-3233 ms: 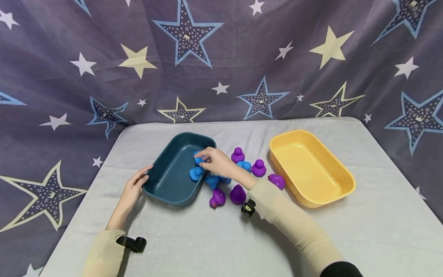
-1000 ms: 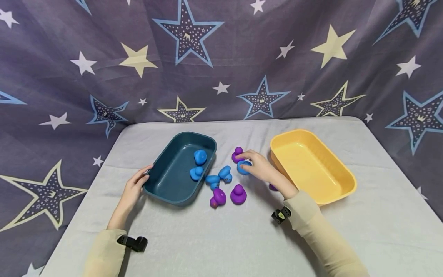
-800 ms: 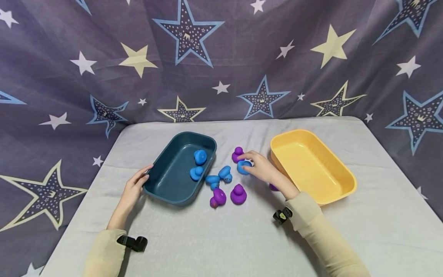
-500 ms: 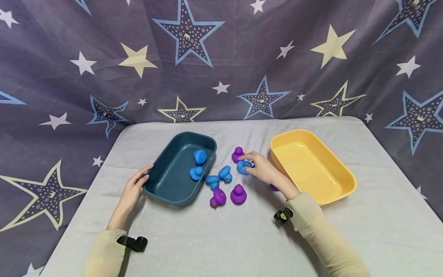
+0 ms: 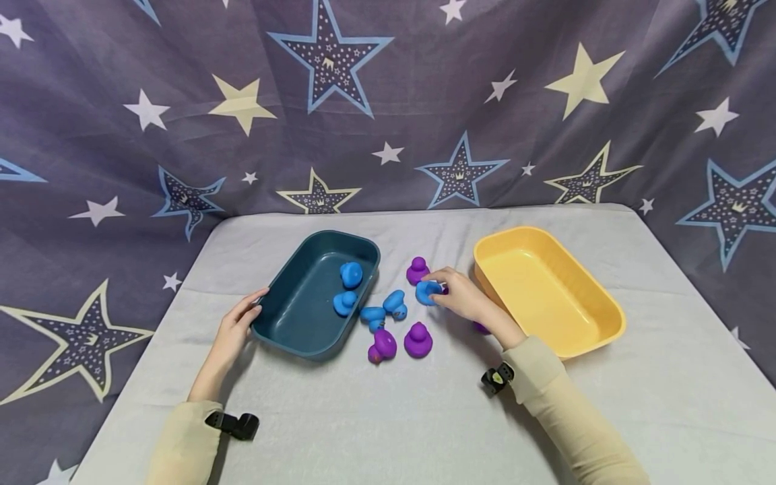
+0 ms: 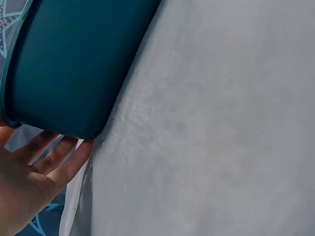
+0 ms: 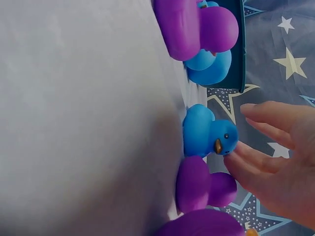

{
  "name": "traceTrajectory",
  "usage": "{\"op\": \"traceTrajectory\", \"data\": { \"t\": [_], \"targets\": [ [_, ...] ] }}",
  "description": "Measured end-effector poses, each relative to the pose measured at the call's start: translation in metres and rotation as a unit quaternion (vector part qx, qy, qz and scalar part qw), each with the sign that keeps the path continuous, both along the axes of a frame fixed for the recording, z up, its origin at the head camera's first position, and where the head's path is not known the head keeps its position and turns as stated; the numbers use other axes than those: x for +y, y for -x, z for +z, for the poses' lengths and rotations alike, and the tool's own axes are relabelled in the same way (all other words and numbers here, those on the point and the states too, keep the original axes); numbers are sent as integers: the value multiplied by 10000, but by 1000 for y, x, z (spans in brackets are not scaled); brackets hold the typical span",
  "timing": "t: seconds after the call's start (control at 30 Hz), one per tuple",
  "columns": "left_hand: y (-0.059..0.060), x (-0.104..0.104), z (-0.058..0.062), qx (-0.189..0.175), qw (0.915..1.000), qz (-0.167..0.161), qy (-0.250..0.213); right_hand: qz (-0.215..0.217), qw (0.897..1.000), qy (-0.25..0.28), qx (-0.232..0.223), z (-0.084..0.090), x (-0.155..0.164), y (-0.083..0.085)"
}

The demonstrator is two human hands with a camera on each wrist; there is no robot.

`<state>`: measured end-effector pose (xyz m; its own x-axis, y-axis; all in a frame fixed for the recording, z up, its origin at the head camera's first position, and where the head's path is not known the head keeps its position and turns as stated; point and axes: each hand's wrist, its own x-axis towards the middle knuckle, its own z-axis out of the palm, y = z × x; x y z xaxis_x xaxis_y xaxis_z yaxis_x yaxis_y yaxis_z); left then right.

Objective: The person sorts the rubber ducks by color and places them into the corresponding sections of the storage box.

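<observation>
My left hand (image 5: 233,327) rests its fairly straight fingers against the near left side of the teal bin (image 5: 285,340); in the left wrist view the fingertips (image 6: 83,147) touch the bin's outer wall. Two blue rubber ducks (image 5: 350,275) lie inside that bin. Over the table, my right hand (image 5: 461,296) reaches to another blue rubber duck (image 5: 427,292), fingers extended around its upper side. In the right wrist view the right hand (image 7: 280,162) is spread by this blue duck (image 7: 199,130), close to its head; contact is unclear.
Two more blue ducks (image 5: 395,304) lie beside the teal bin. Several purple ducks (image 5: 418,340) stand or lie around them, some partly hidden by the right hand. A yellow bin (image 5: 548,296) stands at the right. A starry curtain (image 5: 388,101) hangs behind the table (image 5: 364,424).
My right hand has let go of a blue duck in the teal bin and moved right to the blue duck on the table. It has barely shifted since; the left hand stays put.
</observation>
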<state>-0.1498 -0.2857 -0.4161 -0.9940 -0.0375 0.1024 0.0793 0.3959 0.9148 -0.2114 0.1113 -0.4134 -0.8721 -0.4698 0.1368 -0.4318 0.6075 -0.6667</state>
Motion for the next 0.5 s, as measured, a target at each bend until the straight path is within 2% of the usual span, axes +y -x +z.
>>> {"op": "traceTrajectory", "data": {
  "t": [0.3, 0.5],
  "targets": [
    [0, 0, 0, -31, 10000, 4, 1, 5, 10000, -42, -31, -1, 0, 0],
    [1, 0, 0, -28, 10000, -8, 5, 65, 9999, -48, 134, -3, 0, 1]
  ]
}}
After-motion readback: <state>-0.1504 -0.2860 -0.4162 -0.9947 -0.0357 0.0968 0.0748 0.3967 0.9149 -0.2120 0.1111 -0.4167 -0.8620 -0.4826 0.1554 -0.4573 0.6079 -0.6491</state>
